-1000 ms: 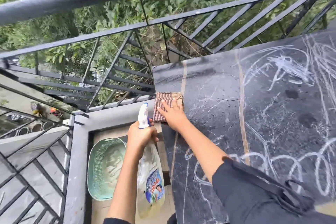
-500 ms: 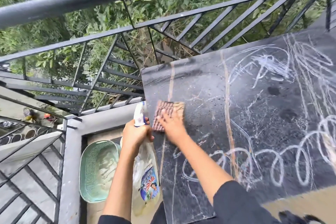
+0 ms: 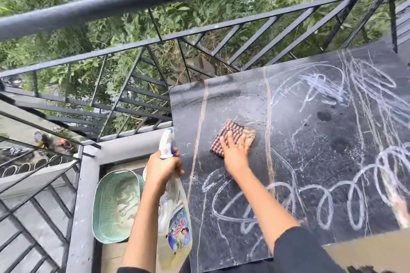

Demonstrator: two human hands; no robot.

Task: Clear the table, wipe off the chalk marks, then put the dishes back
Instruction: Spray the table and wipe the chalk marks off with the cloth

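Cloth pressed flat under right hand; chalk marks spread rightward, nearest it; spray bottle gripped by left hand

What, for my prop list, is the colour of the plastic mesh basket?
The basket is mint green; head view.

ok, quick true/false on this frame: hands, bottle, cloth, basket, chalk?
1. The left hand grips the bottle. True.
2. The right hand lifts the cloth off the table. False: it presses the cloth flat on the table.
3. Chalk marks show on the table. True.
4. The basket stands on the table. False: it is on the floor beside the table.
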